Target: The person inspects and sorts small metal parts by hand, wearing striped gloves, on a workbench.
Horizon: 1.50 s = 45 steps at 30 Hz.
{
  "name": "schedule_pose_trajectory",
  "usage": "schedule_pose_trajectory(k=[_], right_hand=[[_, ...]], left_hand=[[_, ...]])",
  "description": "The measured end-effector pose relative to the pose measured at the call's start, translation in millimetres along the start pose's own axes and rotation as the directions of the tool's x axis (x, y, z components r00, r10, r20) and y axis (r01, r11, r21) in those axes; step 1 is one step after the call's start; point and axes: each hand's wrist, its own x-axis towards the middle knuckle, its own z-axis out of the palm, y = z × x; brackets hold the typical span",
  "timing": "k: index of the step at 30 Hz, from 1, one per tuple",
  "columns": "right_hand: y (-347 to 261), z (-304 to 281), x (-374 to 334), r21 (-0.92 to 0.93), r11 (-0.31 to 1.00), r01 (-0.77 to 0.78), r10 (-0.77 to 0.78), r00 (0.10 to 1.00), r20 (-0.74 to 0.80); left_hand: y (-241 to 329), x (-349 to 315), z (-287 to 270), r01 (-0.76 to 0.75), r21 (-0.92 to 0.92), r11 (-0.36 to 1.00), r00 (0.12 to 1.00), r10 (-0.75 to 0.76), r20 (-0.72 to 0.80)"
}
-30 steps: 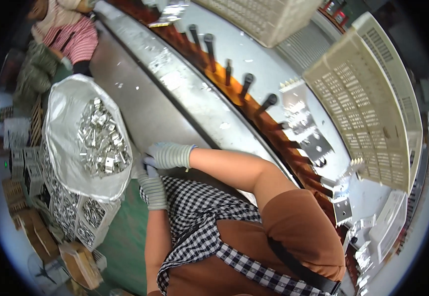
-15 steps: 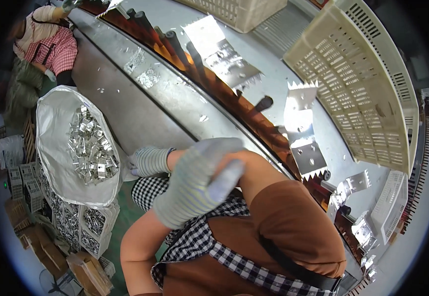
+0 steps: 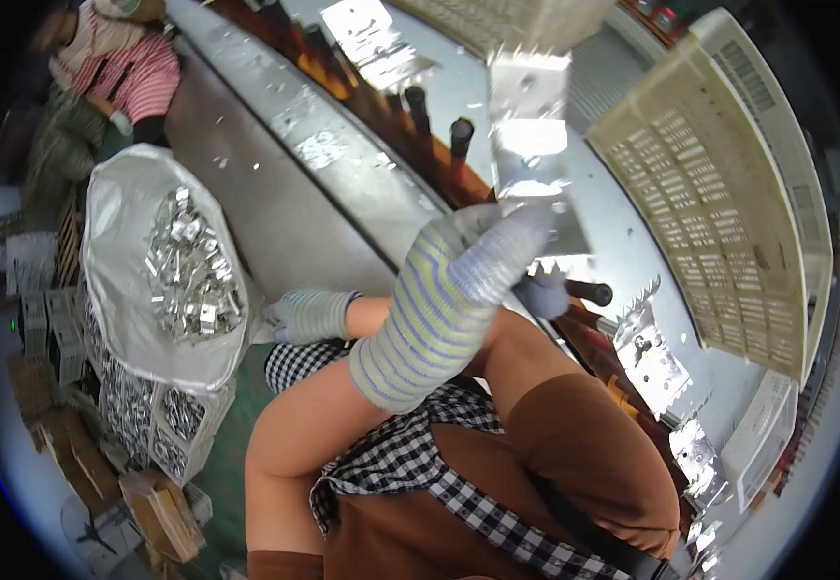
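My left hand (image 3: 434,304), in a striped knit glove, reaches up at the middle. Its thumb lies over the lower part of a shiny, bent metal strip (image 3: 528,101) with toothed ends; the other fingers are partly hidden, and bluish fingertips show below the strip. My right arm passes beneath the left one. My gloved right hand (image 3: 314,316) is closed at the right edge of a large white bag (image 3: 115,319), and its fingertips hardly show. Inside the bag lies a heap of small shiny metal clips (image 3: 193,266).
More toothed strips (image 3: 650,358) hang along a rail with dark pegs (image 3: 461,135) above the metal bench (image 3: 256,184). A beige plastic basket (image 3: 720,193) stands to the right. At the lower left are filled crates (image 3: 178,425) and cardboard boxes (image 3: 159,512). Another person (image 3: 144,72) sits farther off.
My left hand has moved up and right from above my right forearm to the metal strip. The hanging strips have shifted toward the upper left. My right hand stays by the bag.
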Motion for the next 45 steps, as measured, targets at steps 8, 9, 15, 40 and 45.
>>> schedule_pose_trajectory(k=[8,9,15,40,45], right_hand=[[-9.7,-9.7,-8.8,-0.151,0.988,-0.041,0.058,0.992,0.109],[18.9,6.4,-8.4,-0.118,0.988,0.097,-0.101,0.994,-0.03],[5.3,2.1,-16.8,-0.088,0.991,-0.101,0.098,0.995,-0.034],[77.0,97.6,40.3,-0.175,0.95,0.258,-0.271,0.961,-0.054],[46.5,64.8,35.3,-0.199,0.955,0.221,-0.23,0.973,-0.022]], left_hand=[[71.0,-56.9,-66.5,-0.779,-0.095,0.62,0.623,0.782,0.004],[74.9,-54.8,-71.3,-0.83,-0.151,0.536,0.536,0.843,0.048],[97.9,-111.7,-180.8,-0.84,-0.216,0.498,0.536,0.695,-0.479],[-34.8,-13.8,-46.3,-0.054,0.269,0.962,0.997,0.036,0.071],[-28.4,13.5,-15.1,0.111,0.187,0.976,0.98,-0.139,0.144]])
